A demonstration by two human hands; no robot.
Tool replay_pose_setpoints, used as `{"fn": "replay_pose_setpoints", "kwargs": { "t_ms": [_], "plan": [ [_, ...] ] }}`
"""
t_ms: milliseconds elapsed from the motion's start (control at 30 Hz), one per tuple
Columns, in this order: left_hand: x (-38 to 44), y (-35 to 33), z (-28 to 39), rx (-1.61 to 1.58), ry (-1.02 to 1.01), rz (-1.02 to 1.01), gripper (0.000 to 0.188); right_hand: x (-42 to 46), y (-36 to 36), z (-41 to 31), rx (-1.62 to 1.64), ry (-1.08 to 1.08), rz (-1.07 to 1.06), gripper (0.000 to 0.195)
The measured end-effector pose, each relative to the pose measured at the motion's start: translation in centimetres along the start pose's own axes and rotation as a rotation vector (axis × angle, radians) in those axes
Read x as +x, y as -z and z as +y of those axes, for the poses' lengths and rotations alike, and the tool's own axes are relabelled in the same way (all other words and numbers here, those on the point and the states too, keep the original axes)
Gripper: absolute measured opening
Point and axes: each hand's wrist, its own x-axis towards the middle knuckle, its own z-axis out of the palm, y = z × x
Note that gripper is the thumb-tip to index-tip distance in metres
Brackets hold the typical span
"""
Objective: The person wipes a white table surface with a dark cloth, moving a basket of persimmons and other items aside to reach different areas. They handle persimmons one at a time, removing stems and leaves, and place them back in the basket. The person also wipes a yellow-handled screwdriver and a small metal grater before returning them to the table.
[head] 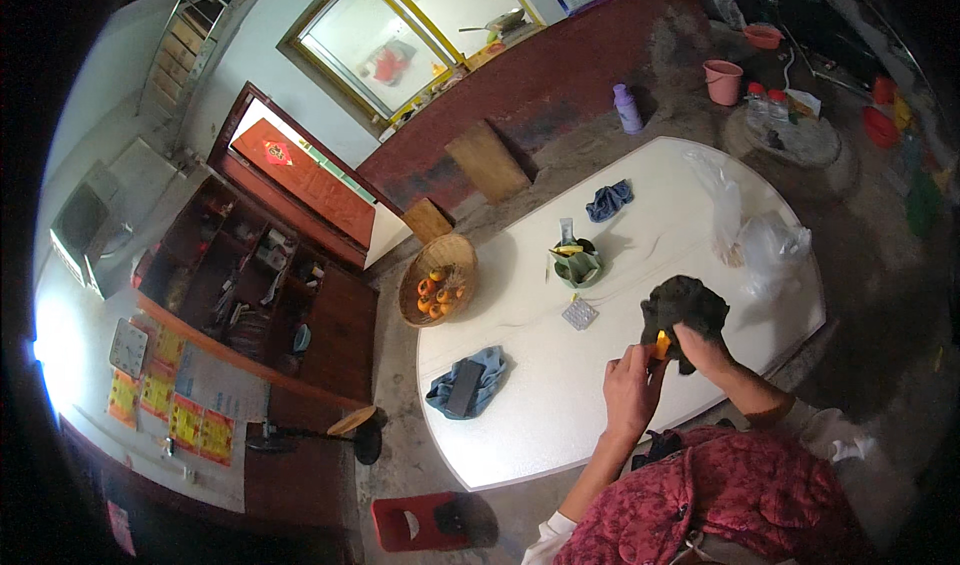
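Note:
My left hand (634,385) pinches a small orange-yellow object (661,344) at the near edge of a dark cloth (686,302); what the object is cannot be made out. Against the same cloth, my right hand (701,349) has its fingers bent and partly hidden as it grips the fabric. Both hands are over the near right part of a white table (525,355). Left of the cloth lies a small grey tray or blister pack (580,314). Beyond it stands a green folded holder (577,266) with a tube and a yellow item in it.
A wicker basket (463,253) of orange fruit stands at the table's left edge. Nearer lies a dark phone (466,387) on blue denim (491,370). Another blue cloth (609,201) lies at the back; clear plastic bags (776,250) lie right. A red stool (405,521) stands on the floor.

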Motion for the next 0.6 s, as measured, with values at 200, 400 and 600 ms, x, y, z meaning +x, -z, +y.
{"fn": "replay_pose_setpoints", "kwargs": {
  "t_ms": [200,400,600],
  "plan": [
    [1.5,-0.4,-0.6,0.171,-0.236,0.008,0.022,-1.1,1.9,3.2,0.315,0.014,0.02,0.005],
    [1.8,-1.6,-0.9,0.017,-0.211,-0.05,0.025,-1.4,3.0,5.4,1.394,-0.774,-0.292,0.022],
    [0.6,-3.1,0.7,-0.328,0.201,-0.12,0.024,-1.5,2.9,6.8,1.674,-0.948,-0.353,0.027]
  ]
}}
